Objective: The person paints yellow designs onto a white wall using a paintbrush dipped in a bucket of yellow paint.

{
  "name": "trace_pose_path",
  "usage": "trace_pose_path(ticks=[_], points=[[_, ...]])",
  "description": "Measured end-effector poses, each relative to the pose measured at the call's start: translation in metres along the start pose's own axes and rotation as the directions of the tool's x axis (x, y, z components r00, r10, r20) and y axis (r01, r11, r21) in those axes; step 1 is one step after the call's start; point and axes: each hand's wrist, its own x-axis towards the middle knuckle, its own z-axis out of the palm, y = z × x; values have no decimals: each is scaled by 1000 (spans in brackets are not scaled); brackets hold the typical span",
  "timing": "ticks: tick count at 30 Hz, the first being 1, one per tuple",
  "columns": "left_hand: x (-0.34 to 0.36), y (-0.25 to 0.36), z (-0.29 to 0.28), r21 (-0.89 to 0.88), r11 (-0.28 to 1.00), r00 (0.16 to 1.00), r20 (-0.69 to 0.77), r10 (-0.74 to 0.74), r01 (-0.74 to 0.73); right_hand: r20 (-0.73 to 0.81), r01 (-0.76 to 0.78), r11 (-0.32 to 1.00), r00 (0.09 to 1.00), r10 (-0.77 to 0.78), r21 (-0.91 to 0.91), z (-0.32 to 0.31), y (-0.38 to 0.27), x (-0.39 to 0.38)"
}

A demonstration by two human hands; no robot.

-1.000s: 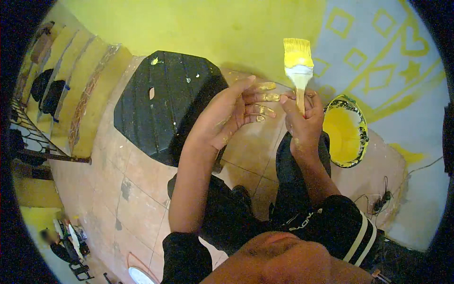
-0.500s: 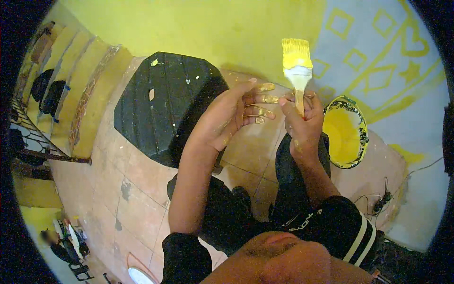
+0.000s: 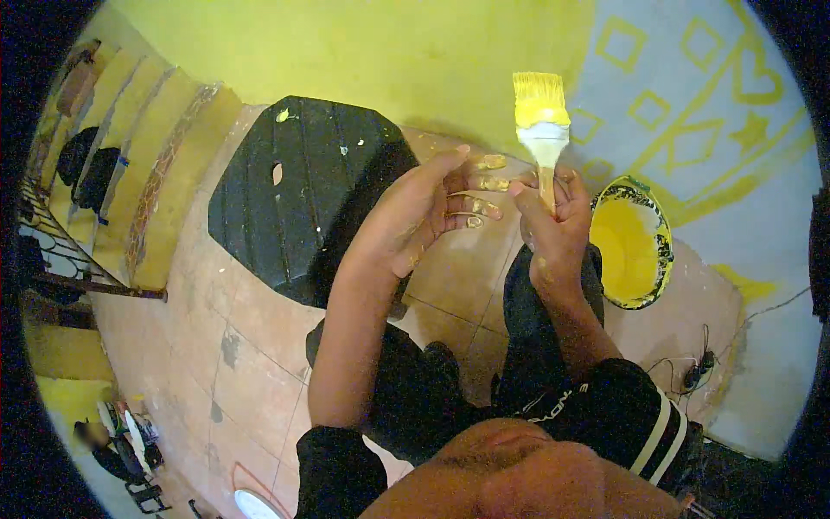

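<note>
My right hand [image 3: 558, 221] is closed around the wooden handle of a paintbrush [image 3: 542, 121], bristles up. Yellow paint coats the bristles, and the brush's collar looks white. My left hand [image 3: 437, 199] holds nothing; its fingers are apart and curve toward the brush without touching it. Yellow paint smears its fingertips and palm. Just right of my right hand a bucket [image 3: 631, 242] of yellow paint stands on the floor, its rim crusted with dark and pale splashes.
A dark, paint-spotted stool or table top [image 3: 303, 190] stands left of my hands. Behind it rises a yellow wall [image 3: 363, 60]; the pale wall [image 3: 726, 216] at right bears yellow shapes. Steps [image 3: 164, 173] are at far left, and cables [image 3: 696, 368] lie at right on the tiled floor [image 3: 190, 320].
The paintbrush and both hands have barely moved; the brush shifted very slightly left. My grip is the same.
</note>
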Motion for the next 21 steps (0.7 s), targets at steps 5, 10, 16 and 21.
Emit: trace_pose_path(ticks=[5, 10, 16, 21], points=[[2, -4, -5, 0, 1000, 1000, 2, -7, 7, 9, -37, 999, 999, 37, 7, 1, -2, -1], [-2, 5, 5, 26, 1000, 999, -32, 4, -3, 25, -26, 1000, 999, 25, 13, 2, -3, 1], [-1, 0, 4, 72, 997, 997, -83, -5, 11, -7, -12, 1000, 1000, 12, 4, 3, 0, 0], [2, -6, 1, 56, 998, 998, -70, -2, 6, 1, -37, 999, 999, 37, -2, 1, -2, 0]])
